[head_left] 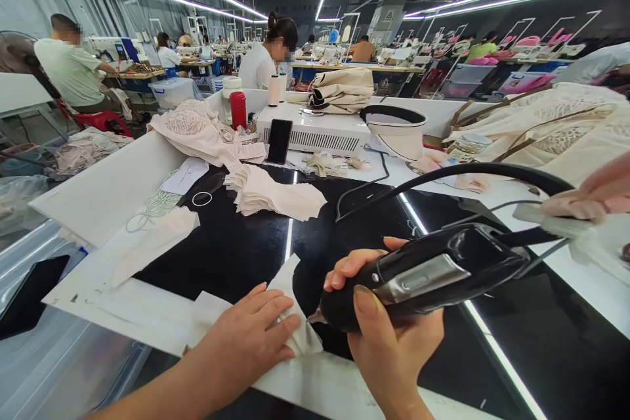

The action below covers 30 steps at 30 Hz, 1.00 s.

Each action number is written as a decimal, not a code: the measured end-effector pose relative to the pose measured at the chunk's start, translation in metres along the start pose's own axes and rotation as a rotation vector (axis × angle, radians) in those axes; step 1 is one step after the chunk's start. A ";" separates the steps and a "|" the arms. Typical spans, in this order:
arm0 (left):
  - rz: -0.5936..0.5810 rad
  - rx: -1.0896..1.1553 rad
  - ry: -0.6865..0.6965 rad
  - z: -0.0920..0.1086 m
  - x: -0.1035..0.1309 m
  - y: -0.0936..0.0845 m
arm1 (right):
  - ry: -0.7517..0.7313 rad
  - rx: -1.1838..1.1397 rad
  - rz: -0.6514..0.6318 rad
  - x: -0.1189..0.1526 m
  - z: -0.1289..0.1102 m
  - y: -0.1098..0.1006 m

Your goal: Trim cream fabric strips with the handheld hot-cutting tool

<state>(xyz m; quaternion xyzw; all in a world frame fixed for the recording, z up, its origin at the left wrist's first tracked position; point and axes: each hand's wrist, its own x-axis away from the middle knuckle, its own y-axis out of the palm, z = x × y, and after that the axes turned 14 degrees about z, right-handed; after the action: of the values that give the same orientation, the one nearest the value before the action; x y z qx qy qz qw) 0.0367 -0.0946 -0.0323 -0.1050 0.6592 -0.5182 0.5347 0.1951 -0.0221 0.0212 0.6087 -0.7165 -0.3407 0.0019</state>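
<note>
Here our left hand (251,338) lies flattish, fingers extended over the pale cloth (287,281); our right hand (388,341) grips the black handheld tool (418,279), nose just beside it. We'd best steady that fabric, fingertips clear.

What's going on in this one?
The person's left hand rests on a pale fabric piece near the front edge of the black worktop. The right hand grips a black handheld tool, its front end close to the fabric. Beyond lies a stack of beige fabric pieces; a phone stands upright behind.
</note>
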 end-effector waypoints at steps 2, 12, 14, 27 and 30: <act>-0.008 0.003 0.001 -0.003 0.001 -0.001 | 0.002 -0.006 -0.001 0.001 0.000 0.001; 0.067 -0.060 0.113 -0.011 0.003 0.003 | -0.019 0.018 0.033 0.001 0.000 0.004; 0.055 -0.055 0.143 -0.013 0.002 0.002 | -0.029 0.025 0.039 0.002 -0.001 0.006; -0.118 -0.022 0.117 -0.017 0.001 -0.003 | -0.038 0.097 0.044 0.003 -0.003 0.011; -0.132 -0.012 0.105 -0.016 0.002 -0.004 | -0.026 0.117 0.052 0.002 -0.002 0.011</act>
<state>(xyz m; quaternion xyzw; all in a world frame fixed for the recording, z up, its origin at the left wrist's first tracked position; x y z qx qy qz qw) 0.0217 -0.0885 -0.0321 -0.1242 0.6809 -0.5534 0.4633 0.1855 -0.0244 0.0278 0.5847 -0.7506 -0.3060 -0.0340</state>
